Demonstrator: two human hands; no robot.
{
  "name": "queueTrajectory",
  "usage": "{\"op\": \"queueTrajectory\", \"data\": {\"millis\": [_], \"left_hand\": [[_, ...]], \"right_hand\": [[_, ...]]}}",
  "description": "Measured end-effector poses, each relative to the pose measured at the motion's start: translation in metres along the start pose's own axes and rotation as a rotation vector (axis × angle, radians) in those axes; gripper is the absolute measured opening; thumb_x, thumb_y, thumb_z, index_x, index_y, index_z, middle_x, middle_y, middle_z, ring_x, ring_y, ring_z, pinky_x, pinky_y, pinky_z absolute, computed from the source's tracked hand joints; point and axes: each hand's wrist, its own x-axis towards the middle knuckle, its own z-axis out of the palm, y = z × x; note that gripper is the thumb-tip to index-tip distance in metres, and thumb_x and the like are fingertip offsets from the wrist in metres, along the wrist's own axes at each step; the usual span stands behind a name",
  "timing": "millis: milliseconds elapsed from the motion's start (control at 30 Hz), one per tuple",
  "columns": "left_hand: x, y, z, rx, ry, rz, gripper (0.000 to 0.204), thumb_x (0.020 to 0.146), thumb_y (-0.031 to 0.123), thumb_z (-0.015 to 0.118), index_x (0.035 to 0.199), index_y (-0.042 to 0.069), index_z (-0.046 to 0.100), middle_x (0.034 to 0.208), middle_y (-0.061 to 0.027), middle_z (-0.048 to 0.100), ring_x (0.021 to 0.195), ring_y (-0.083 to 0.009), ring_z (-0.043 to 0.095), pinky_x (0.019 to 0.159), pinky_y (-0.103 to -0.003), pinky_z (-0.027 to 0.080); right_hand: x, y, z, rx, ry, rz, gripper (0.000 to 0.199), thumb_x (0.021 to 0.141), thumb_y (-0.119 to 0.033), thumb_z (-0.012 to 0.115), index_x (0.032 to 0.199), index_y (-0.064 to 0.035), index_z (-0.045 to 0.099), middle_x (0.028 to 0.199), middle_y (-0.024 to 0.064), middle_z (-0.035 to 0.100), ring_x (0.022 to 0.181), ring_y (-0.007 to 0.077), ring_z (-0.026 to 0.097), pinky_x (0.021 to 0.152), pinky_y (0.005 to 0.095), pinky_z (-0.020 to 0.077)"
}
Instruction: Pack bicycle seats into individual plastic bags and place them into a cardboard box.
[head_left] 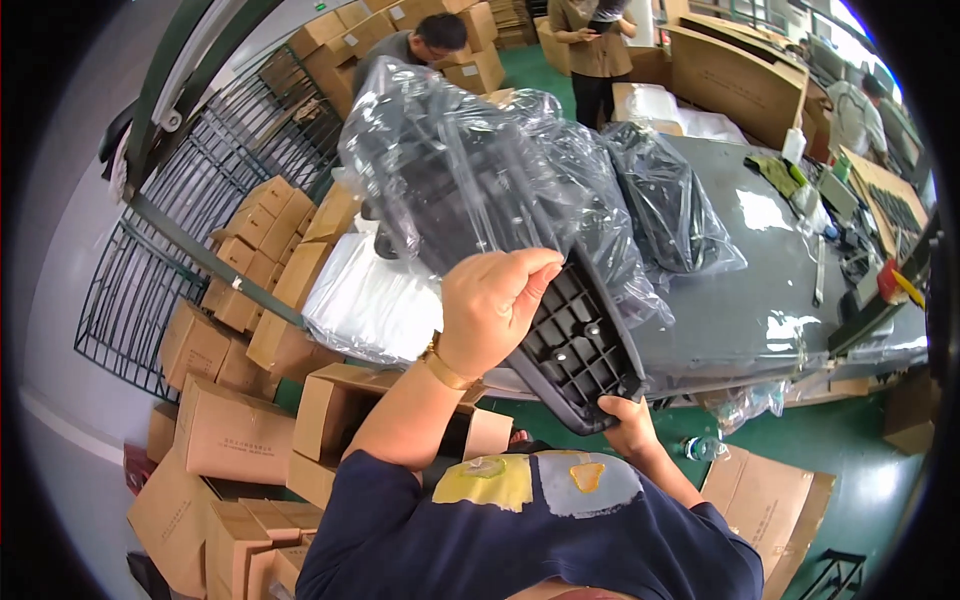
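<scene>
A long black plastic part (583,345), its underside ribbed in a grid, is tilted in front of me. A clear plastic bag (450,150) covers its far portion, while the near end is bare. My left hand (495,308) is closed in a pinch on the bag's edge, above the part's left side. At the near right corner, my right hand (630,424) grips the black part, with its thumb on the rim. Another bagged black part (665,205) lies on the grey table just to the right, partly behind the bag.
The grey table (715,310) carries tools and a green cloth (777,177) at its right. White plastic sheets (375,300) lie on the left. Cardboard boxes (235,435) crowd the lower left. A person (400,50) leans in beyond the bag; others stand farther back.
</scene>
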Motion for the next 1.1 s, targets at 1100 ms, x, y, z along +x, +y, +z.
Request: {"op": "queueTrajectory", "data": {"millis": [1100], "left_hand": [[0.008,-0.097,-0.054,0.246,0.116,-0.221,0.032,0.073,0.02,0.075,0.075,0.007,0.046,0.061,-0.0066,0.046,0.052,-0.0218,0.049,0.049,-0.033,0.042]], "right_hand": [[0.025,0.044,0.007,-0.527,0.012,-0.108,0.049,0.075,0.002,0.055,0.124,0.0043,0.048,0.118,0.0097,0.057,0.103,0.0168,0.054,0.091,0.03,0.0419]]}}
